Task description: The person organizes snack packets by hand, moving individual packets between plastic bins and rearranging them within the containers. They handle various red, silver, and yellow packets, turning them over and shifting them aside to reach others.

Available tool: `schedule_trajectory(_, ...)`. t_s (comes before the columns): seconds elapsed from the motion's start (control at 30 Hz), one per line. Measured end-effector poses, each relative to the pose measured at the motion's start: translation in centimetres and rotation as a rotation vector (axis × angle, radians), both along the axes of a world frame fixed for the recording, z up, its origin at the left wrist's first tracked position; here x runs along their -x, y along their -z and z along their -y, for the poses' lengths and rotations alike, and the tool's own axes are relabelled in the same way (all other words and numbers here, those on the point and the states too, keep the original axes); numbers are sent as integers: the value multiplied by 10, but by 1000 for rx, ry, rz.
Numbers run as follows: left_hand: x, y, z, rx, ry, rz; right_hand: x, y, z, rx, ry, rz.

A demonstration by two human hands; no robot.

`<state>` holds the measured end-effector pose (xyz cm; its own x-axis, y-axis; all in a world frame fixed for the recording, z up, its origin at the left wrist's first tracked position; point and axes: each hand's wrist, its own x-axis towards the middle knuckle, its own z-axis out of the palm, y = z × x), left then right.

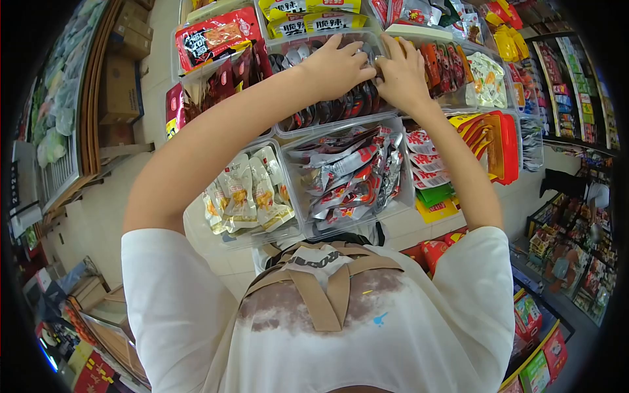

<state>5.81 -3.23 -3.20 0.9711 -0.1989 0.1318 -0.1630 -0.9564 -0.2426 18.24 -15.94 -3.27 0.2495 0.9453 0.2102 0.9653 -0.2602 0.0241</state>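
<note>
Both of my hands reach to a clear plastic bin point(321, 124) of dark, shiny snack packets point(347, 105), which stand in tight rows. My left hand point(337, 67) lies over the packets with its fingers apart. Close beside it, my right hand point(401, 73) rests at the bin's right edge, fingers spread and bent downward. I see nothing held in either hand, though some fingertips are hidden among the packets. Nearer to me, a second clear bin holds silver-and-red packets point(354, 173). White packets point(252, 190) fill the bin to its left.
Red packages point(216, 39) and yellow packets point(311, 23) fill bins farther out. On the right are white packets point(486, 78) and a red-and-yellow package point(501, 147). Cardboard boxes point(121, 85) stand left on the floor. Shelves of goods point(576, 85) line the right side.
</note>
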Motion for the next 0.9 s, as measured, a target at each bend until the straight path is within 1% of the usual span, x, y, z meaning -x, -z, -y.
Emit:
schedule_trajectory(0.03, -1, -1, -1, -7, 70, 58, -2, 4, 1, -52, -19, -25)
schedule_trajectory(0.07, -1, -2, -3, -16, 138, 116, -2, 8, 1, -51, -22, -24)
schedule_trajectory(0.1, 1, -4, -1, -16, 135, 117, -3, 10, 1, -116, -48, -59)
schedule_trajectory(0.13, 4, -4, 2, 95, 140, 100, -4, 12, 1, -180, -72, -94)
schedule_trajectory(0.17, 6, -5, 4, 208, 146, 81, -6, 12, 1, -179, -71, -94)
schedule_trajectory(0.2, 4, -4, 3, 210, 149, 80, -6, 11, 1, -151, -75, -91)
schedule_trajectory(0.27, -2, 0, 5, 164, 170, 125, -7, 13, 4, -118, -67, -90)
schedule_trajectory(0.3, -4, -3, 8, 170, 174, 123, -8, 15, 4, -148, -99, -131)
schedule_trajectory(0.37, -10, -11, 10, 39, 133, -21, -10, 17, 3, -179, -136, -172)
schedule_trajectory(0.4, -8, -12, 10, 40, 129, -24, -11, 17, 4, -168, -148, -170)
schedule_trajectory(0.47, -6, -16, 11, -38, 119, -5, -12, 16, 2, -159, -162, -169)
schedule_trajectory(0.5, -7, -10, 10, -36, 120, -7, -12, 16, 2, -176, -165, -182)
schedule_trajectory(0.57, -9, 1, 10, 57, 188, 133, -11, 17, 3, -189, -169, -201)
schedule_trajectory(0.6, -10, 0, 12, 60, 185, 131, -12, 18, 3, -213, -177, -223)
schedule_trajectory(0.77, -15, -11, 19, -84, 239, 20, -11, 15, 2, -231, -166, -233)
schedule_trajectory(0.9, -21, -9, 13, -3, 249, -63, -11, 16, 7, -249, -192, -248)
